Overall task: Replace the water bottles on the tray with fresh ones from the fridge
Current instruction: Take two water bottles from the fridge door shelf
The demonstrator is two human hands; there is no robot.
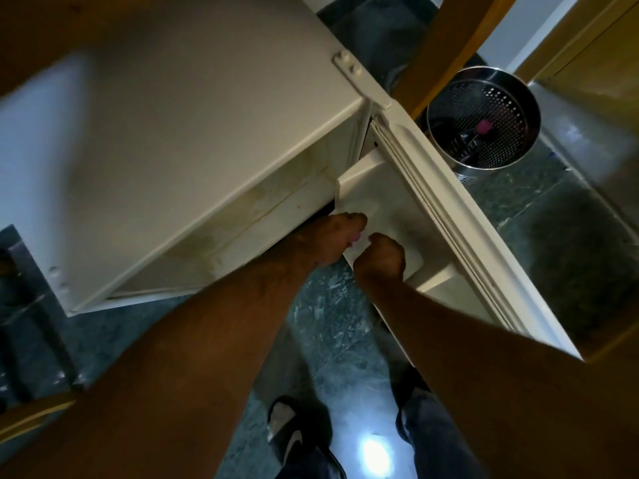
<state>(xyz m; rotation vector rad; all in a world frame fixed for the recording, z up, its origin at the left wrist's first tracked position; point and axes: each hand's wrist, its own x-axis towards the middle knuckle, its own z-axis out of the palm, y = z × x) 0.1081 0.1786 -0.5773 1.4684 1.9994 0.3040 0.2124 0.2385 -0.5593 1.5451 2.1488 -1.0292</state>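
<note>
I look down on a small white fridge (193, 140) with its door (460, 216) swung open to the right. Both hands reach into the gap at the door's inner side. My left hand (328, 240) lies at the edge of a white door-shelf panel (373, 198), fingers curled, with a small pink spot at the fingertips. My right hand (382, 259) is fisted on the same panel's lower edge. No water bottle and no tray are visible; the fridge's inside is hidden from this angle.
A perforated steel bin (484, 119) stands just behind the open door. A curved wooden piece (449, 39) crosses above it. Dark marbled floor (332, 326) lies below, with my sandalled feet (294, 433) close to the fridge. Dark furniture (24, 305) sits at the left.
</note>
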